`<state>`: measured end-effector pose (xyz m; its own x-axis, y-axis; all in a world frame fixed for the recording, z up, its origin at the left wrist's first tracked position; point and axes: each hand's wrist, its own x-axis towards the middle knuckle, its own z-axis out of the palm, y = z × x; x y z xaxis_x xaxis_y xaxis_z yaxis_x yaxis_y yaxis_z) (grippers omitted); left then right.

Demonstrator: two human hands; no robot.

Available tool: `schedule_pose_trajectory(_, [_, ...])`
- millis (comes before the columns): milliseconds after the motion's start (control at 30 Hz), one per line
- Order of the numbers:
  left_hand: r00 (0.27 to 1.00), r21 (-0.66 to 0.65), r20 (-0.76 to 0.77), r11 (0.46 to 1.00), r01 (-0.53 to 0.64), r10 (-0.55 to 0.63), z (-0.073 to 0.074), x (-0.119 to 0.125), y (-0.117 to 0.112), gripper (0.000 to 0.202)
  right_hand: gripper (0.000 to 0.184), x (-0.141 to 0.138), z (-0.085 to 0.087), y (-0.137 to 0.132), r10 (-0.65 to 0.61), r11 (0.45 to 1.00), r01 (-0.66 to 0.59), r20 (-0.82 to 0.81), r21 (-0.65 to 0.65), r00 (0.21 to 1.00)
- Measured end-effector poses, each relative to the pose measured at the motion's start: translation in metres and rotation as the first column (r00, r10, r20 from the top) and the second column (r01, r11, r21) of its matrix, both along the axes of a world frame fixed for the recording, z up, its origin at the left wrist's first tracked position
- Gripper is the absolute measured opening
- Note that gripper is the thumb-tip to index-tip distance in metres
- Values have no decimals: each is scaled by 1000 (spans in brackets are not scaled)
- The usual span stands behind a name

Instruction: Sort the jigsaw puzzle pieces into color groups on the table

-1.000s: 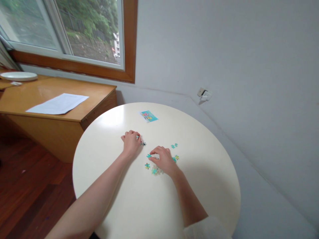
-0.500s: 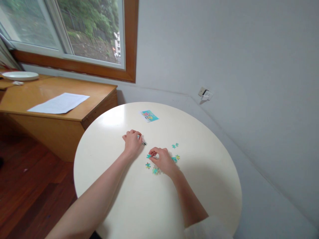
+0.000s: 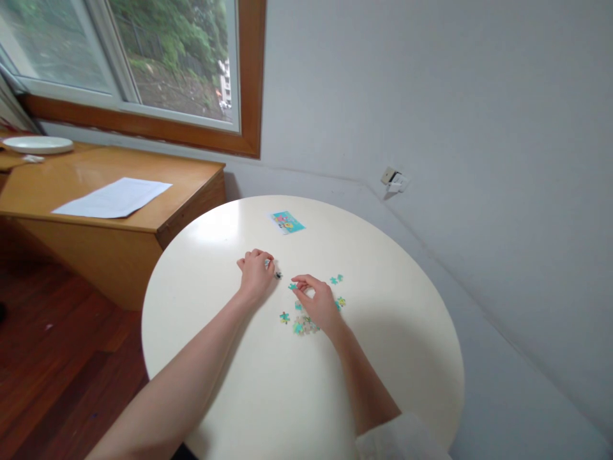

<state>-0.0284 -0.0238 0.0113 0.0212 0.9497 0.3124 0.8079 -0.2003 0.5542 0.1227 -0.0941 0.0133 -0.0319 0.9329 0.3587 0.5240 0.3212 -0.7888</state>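
A teal jigsaw puzzle piece (image 3: 292,287) is pinched between the thumb and fingertips of my right hand (image 3: 318,300), over the middle of the round table. To its left, the curled fingers of my left hand (image 3: 256,271) grip some pale puzzle pieces (image 3: 277,271) with a dark spot at their lower edge; the hand partly hides them. Below my right hand lies a heap of loose pieces (image 3: 305,326), teal, yellow and pale. A single multicoloured piece (image 3: 285,317) sits left of the heap. Two teal pieces (image 3: 334,280) lie to the right, and a yellow-green piece (image 3: 341,301) is beside my right wrist.
On the white round table (image 3: 230,390), a colourful picture card (image 3: 287,222) lies toward the far edge. A wooden desk (image 3: 191,176) at the left bears a paper sheet (image 3: 112,198) and a white round dish (image 3: 38,145). A wall (image 3: 431,96) borders the table's far right side.
My right hand has moved slightly up and right with the teal piece, uncovering more of the heap. My left hand has stayed nearly still at the pale pieces.
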Motion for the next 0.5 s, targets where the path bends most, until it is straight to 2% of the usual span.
schedule_pose_trajectory(300, [1000,9,20,1000,14,-14,-3,1,1,20,17,12,-6,6,-135,989,139,-57,55,989])
schedule_pose_trajectory(500, [999,10,27,1000,26,-26,-1,1,0,20,20,33,-4,9,-329,943,331,-38,44,944])
